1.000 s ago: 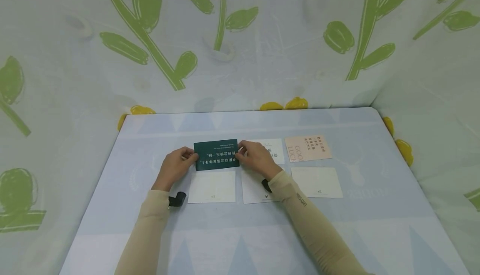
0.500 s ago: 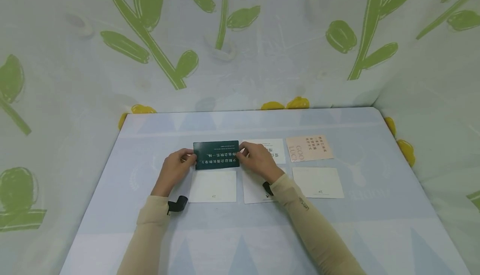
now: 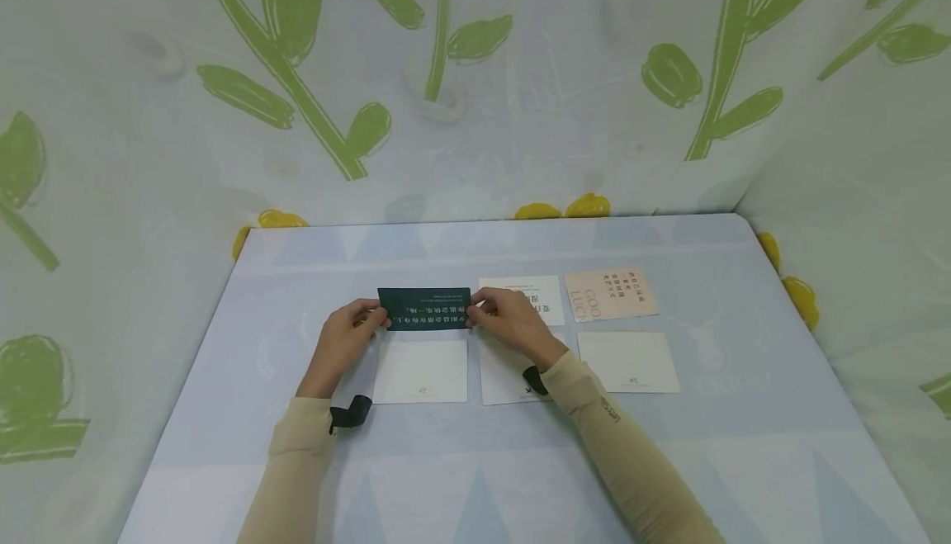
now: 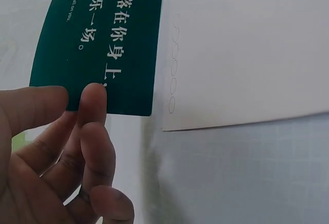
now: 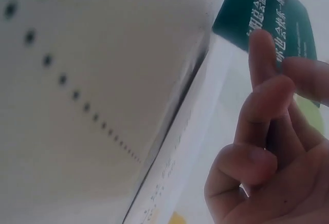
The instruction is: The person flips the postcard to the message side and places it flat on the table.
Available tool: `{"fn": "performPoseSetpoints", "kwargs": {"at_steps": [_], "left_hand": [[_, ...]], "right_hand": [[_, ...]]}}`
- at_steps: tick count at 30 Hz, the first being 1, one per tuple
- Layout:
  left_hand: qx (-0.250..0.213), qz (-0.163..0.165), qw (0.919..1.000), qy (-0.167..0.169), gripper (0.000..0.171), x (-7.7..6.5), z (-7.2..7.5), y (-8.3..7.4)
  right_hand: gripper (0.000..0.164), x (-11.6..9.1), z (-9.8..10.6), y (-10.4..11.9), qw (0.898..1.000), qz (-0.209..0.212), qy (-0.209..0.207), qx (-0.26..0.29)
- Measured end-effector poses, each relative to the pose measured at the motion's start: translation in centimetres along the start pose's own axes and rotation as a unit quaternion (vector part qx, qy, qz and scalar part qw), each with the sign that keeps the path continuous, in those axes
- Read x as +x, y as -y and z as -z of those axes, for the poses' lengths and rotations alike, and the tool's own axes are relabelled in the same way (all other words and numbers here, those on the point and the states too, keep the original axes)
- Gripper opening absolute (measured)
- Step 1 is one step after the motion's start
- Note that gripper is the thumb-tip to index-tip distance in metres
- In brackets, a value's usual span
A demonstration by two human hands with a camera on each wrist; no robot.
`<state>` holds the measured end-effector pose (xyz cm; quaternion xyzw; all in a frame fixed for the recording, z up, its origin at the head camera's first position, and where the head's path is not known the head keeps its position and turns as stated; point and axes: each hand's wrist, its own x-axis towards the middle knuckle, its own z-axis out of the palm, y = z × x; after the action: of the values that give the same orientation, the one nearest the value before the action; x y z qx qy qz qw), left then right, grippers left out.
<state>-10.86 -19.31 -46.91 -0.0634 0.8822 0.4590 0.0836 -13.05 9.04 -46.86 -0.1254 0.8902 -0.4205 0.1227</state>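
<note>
Both hands hold a dark green postcard (image 3: 425,309) with white lettering in the back row of cards. My left hand (image 3: 345,344) pinches its left end between thumb and fingertips. At the other end, my right hand (image 3: 514,325) pinches the card the same way. The left wrist view shows the postcard (image 4: 97,39) slightly bowed, with the left thumb on its edge. Seen from the right wrist, it slants away beyond the right fingertips. Just in front of it lies a blank-looking white card (image 3: 421,372).
Right of the postcard lie a white card (image 3: 550,292) with dark lettering, partly behind the right hand, and a pink card (image 3: 612,295). The front row also has a middle white card (image 3: 498,383), partly under the right wrist, and another white card (image 3: 627,362). Floral cloth surrounds the table (image 3: 245,412).
The green postcard has tipped, so its face looks shorter in the head view, its top edge now lower. Both hands keep their hold at its ends; the other cards stay put.
</note>
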Motion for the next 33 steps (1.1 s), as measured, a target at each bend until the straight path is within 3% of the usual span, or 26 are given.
{"fn": "performPoseSetpoints", "kwargs": {"at_steps": [9,14,25,33], "left_hand": [[-0.061,-0.013,0.9977,0.027,0.045,-0.2,0.3,0.6],[-0.079,-0.029,0.9961,0.027,0.043,-0.5,0.6,0.8],[-0.104,-0.035,0.9937,0.023,0.038,-0.9,0.9,1.1],[-0.109,-0.020,0.9935,0.026,0.043,-1.0,1.0,1.2]], "right_hand": [[0.020,0.0,0.3,-0.3,0.999,0.026,-0.032,0.002],[0.023,0.0,0.3,-0.7,0.998,0.040,-0.024,0.039],[0.027,-0.2,0.4,-0.9,0.996,0.051,-0.023,0.071],[0.026,-0.2,0.4,-0.9,0.996,0.050,-0.021,0.075]]}}
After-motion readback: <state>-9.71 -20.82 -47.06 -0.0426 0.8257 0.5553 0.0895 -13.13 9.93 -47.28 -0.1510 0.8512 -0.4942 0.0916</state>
